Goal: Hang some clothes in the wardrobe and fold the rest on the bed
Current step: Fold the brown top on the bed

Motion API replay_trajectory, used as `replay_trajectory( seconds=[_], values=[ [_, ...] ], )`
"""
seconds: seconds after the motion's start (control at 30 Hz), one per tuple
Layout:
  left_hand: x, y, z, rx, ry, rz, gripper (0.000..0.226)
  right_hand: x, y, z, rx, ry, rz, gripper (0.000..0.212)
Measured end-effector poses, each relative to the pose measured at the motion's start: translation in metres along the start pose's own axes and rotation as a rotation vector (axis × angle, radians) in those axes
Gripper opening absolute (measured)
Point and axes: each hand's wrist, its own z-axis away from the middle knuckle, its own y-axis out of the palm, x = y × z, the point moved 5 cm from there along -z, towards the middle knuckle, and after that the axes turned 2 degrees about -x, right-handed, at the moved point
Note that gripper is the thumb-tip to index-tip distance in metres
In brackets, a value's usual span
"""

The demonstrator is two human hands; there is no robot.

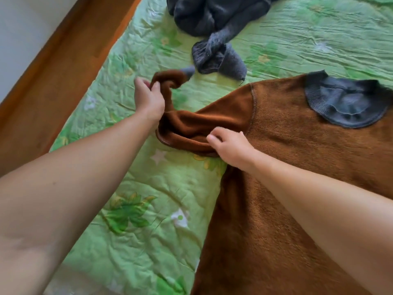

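A brown fleecy sweater [297, 145] with a grey ribbed collar [344, 103] lies spread on the green bed cover [138, 209], fleece side out. Its left sleeve [191, 126] is bunched and partly turned over itself. My left hand [148, 99] grips the twisted far end of that sleeve, lifted a little off the bed. My right hand [229, 147] pinches the rolled sleeve edge near the armpit seam. A grey cuff tip [188, 71] shows past the sleeve end.
A dark grey garment [212, 20] lies crumpled at the top of the bed, one sleeve [219, 56] trailing toward the brown sweater. The wooden bed frame [63, 71] runs along the left, with pale floor [21, 28] beyond it.
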Motion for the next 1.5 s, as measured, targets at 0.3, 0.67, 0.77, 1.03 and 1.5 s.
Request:
replay_trajectory(
  seconds=[0.3, 0.67, 0.77, 1.03, 1.5],
  values=[
    [-0.155, 0.006, 0.191, 0.896, 0.418, 0.515, 0.025, -0.027, -0.102, 0.081, 0.073, 0.481, -1.156, 0.081],
    [0.048, -0.009, 0.378, 0.706, -0.041, 0.128, 0.053, -0.125, -0.023, 0.310, 0.169, 0.819, -1.024, 0.020],
    [0.095, 0.016, 0.398, 0.670, -0.569, 0.351, 0.054, -0.143, 0.000, 0.330, -0.014, 0.871, -0.864, 0.019],
    [0.087, 0.036, 0.414, 0.885, -0.579, 0.494, 0.025, -0.147, 0.003, 0.344, -0.024, 0.630, -0.635, 0.019],
    [0.126, 0.029, 0.411, 0.924, -0.516, 0.140, 0.017, -0.181, 0.051, 0.380, 0.346, 0.722, 0.041, 0.045]
  ],
)
